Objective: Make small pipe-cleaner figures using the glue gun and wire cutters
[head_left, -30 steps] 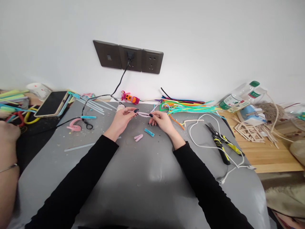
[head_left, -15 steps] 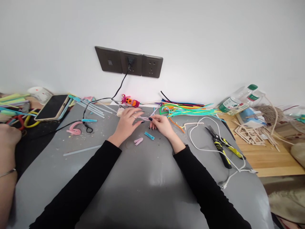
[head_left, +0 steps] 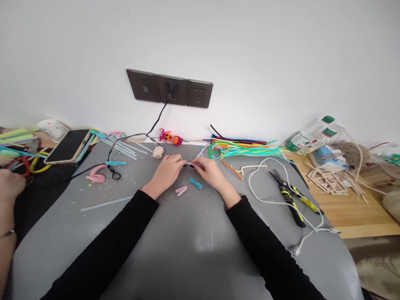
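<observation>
My left hand (head_left: 168, 171) and my right hand (head_left: 210, 171) meet over the grey mat (head_left: 187, 233), fingertips almost touching. Both pinch a lilac pipe cleaner (head_left: 198, 163), which my fingers mostly hide. Just below them lie a folded pink pipe-cleaner piece (head_left: 181, 191) and a folded blue one (head_left: 196, 183). A cream-coloured roll (head_left: 158, 152) stands behind my left hand. Farther back, by the wall, rests a small pink-and-orange fuzzy figure (head_left: 171, 137). Off to the left is a curled pink pipe cleaner (head_left: 96, 174).
Behind my right hand spreads a bundle of coloured pipe cleaners (head_left: 250, 146). Yellow-black pliers (head_left: 290, 196) lie right, crossed by a white cable (head_left: 254, 191). A phone (head_left: 69, 146) and another person's hand (head_left: 11, 185) are left. Plastic bottles (head_left: 308, 139) are far right.
My left hand has gone from spread fingers to a pinch beside my right fingertips. The cream roll now shows behind it. The view has shifted slightly.
</observation>
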The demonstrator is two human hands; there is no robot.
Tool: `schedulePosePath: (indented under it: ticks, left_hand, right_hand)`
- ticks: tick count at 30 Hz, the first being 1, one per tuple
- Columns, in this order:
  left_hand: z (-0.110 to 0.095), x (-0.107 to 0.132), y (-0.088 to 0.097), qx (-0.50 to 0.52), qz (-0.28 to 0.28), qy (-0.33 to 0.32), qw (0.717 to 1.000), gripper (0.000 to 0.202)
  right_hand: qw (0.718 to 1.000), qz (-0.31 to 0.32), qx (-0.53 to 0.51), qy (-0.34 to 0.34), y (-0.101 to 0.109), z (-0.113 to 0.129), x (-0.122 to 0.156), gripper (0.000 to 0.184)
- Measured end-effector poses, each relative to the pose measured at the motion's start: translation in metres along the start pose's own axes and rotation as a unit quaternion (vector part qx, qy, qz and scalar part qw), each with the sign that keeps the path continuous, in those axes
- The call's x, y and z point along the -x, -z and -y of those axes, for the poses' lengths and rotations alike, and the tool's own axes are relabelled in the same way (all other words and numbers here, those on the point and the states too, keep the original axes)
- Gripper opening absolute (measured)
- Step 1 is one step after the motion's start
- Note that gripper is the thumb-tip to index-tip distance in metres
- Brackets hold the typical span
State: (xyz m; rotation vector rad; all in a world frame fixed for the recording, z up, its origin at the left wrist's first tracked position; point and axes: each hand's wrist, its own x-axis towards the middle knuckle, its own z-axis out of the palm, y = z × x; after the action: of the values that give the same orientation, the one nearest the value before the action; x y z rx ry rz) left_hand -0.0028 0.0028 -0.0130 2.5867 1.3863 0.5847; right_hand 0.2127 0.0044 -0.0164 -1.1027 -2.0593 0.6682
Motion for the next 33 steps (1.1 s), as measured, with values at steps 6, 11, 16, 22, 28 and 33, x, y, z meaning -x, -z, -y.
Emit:
schedulePosePath:
  ticks: [6, 11, 16, 22, 28, 33]
  left_hand:
    - [-0.004, 0.001, -0.001, -0.019, 0.032, 0.006, 0.999, 0.041]
    - [-0.01, 0.002, 0.005, -0.013, 0.051, 0.033, 0.998, 0.036]
    - [-0.014, 0.003, 0.006, -0.018, 0.096, 0.088, 0.991, 0.031]
    - [-0.013, 0.001, 0.008, 0.178, 0.076, 0.125, 0.973, 0.027]
    - [-0.014, 0.001, 0.018, 0.391, 0.136, 0.159, 0.896, 0.033]
    - [-0.002, 0.002, 0.023, 0.422, 0.179, 0.188, 0.868, 0.037]
  right_hand:
    - [0.996, 0.007, 0.079, 0.039, -0.002, -0.005, 0.001, 0.02]
    - [0.987, 0.014, 0.149, 0.051, -0.002, -0.002, 0.004, 0.018]
    - [0.975, 0.03, 0.203, 0.085, -0.002, 0.003, 0.004, 0.022]
    - [0.952, 0.033, 0.267, 0.149, 0.0, 0.001, 0.002, 0.026]
    - [0.953, 0.039, 0.248, 0.17, 0.002, -0.004, 0.002, 0.032]
    - [0.971, 0.009, 0.198, 0.137, 0.001, -0.007, 0.002, 0.028]
